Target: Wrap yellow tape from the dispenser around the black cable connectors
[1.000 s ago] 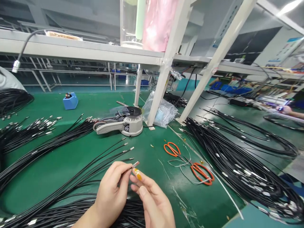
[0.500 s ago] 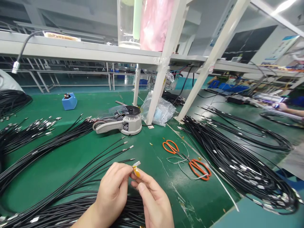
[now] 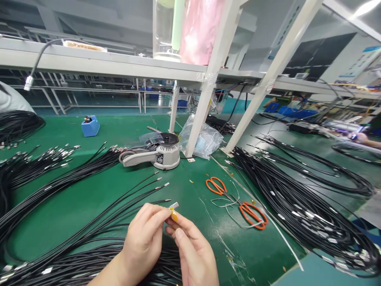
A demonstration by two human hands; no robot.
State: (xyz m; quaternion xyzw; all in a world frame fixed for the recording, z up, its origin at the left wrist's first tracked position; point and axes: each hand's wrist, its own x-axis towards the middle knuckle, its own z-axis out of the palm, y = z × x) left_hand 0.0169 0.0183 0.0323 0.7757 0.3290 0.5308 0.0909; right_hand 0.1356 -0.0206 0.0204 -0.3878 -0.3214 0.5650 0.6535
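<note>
My left hand point(image 3: 144, 234) is closed in a pinch at the end of a black cable, just behind its silver metal connector point(image 3: 175, 205). A small strip of amber tape point(image 3: 174, 215) sits at the fingertips, against the cable below the connector. My right hand point(image 3: 196, 252) is closed too, its index fingertip at the tape and its thumb bent in close below. The fingertips of both hands nearly meet. Under and left of the hands lie many black cables point(image 3: 98, 254), several with connector ends point(image 3: 166, 184) pointing away from me.
A grey round tape dispenser point(image 3: 168, 157) stands ahead. Two orange-handled scissors point(image 3: 216, 185) lie to the right among white strings. Bundled black cables point(image 3: 291, 202) fill the right side. A blue holder point(image 3: 91, 126) stands at left; white shelf posts point(image 3: 202, 107) rise behind a plastic bag point(image 3: 210, 139).
My left fingertips have shifted slightly over the amber tape, which now shows in a small patch beside the connector too. The whole view has moved slightly; the hands stay together.
</note>
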